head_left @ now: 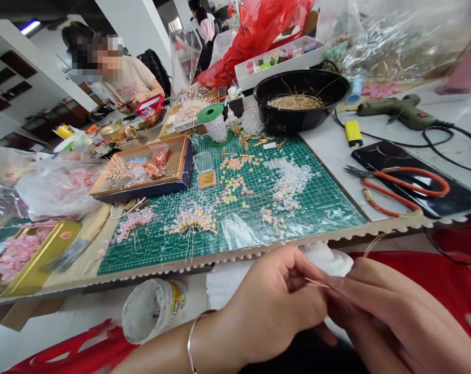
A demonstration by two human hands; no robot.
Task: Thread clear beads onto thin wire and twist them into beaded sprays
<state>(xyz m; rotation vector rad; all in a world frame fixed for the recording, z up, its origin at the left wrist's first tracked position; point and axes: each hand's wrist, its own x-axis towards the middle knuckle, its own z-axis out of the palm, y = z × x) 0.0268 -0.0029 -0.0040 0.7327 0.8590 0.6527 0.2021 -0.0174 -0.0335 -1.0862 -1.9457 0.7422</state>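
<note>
My left hand (274,306) and my right hand (391,311) meet below the table's front edge, fingers pinched together on a thin gold wire (317,283). A silver bangle (192,340) circles my left wrist. Just beyond the hands lies a green cutting mat (321,202) strewn with clear and pastel beads (286,182) and beaded wire sprigs (192,221). What the wire carries at its hidden end I cannot make out.
Orange-handled pliers (399,187) lie on a black tablet at right, beside a glue gun (403,110) and a black bowl (301,93). A wooden tray (177,171) and gold tin (48,254) sit left. Another person sits at the far left. A small jar (153,309) lies below the edge.
</note>
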